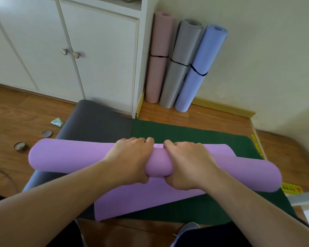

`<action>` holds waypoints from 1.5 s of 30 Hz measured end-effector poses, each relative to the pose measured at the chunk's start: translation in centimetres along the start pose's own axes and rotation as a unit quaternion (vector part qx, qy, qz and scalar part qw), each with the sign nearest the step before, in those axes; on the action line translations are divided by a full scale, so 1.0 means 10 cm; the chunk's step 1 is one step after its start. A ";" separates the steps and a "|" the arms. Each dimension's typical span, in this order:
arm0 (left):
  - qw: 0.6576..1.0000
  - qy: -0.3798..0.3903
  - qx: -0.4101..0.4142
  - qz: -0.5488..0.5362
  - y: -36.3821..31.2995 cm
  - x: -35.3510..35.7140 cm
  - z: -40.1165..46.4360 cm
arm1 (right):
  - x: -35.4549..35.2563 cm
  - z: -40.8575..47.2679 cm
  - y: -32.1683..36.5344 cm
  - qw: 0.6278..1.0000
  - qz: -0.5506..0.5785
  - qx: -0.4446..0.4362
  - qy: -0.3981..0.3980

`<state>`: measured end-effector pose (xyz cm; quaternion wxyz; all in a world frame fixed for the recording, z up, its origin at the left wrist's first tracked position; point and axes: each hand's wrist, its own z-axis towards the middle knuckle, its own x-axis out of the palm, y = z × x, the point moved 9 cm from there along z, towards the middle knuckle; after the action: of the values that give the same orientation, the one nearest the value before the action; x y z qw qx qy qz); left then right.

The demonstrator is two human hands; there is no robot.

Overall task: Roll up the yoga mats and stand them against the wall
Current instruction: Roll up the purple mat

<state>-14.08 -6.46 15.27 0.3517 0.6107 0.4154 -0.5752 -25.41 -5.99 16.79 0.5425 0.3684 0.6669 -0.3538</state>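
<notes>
Both hands are covering the middle of the purple mat (70, 155), hiding the roll's seam. The yellow floor sticker (291, 189) text is too blurred to read. The bottom edge is cutting off the shoe (187, 229).

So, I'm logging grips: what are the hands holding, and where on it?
Both the left hand and right hand grip the purple mat around the middle of its rolled part, side by side.

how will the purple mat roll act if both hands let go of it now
The purple mat roll would probably spring loose: no band shows on it, unlike the three banded rolls by the wall. It looks soft, dented under the left hand and right hand. Being round, it may roll.
</notes>
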 end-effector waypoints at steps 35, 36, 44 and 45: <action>0.998 0.005 -0.026 -0.061 0.12 0.01 0.03 | -0.10 -0.04 -0.02 0.999 -0.019 -0.007 -0.026; 0.996 0.018 -0.036 -0.080 0.15 0.03 0.03 | -0.11 -0.03 -0.02 0.999 -0.034 -0.009 -0.024; 1.000 -0.005 0.012 -0.017 0.04 0.07 0.00 | -0.03 -0.01 -0.02 1.000 -0.010 0.008 -0.005; 1.000 -0.019 0.017 0.000 0.02 0.06 0.01 | -0.02 -0.02 -0.04 1.000 -0.006 0.012 -0.002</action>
<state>-13.92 -6.62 14.70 0.3490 0.6053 0.3990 -0.5938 -25.78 -6.06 17.07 0.5372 0.3700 0.6637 -0.3660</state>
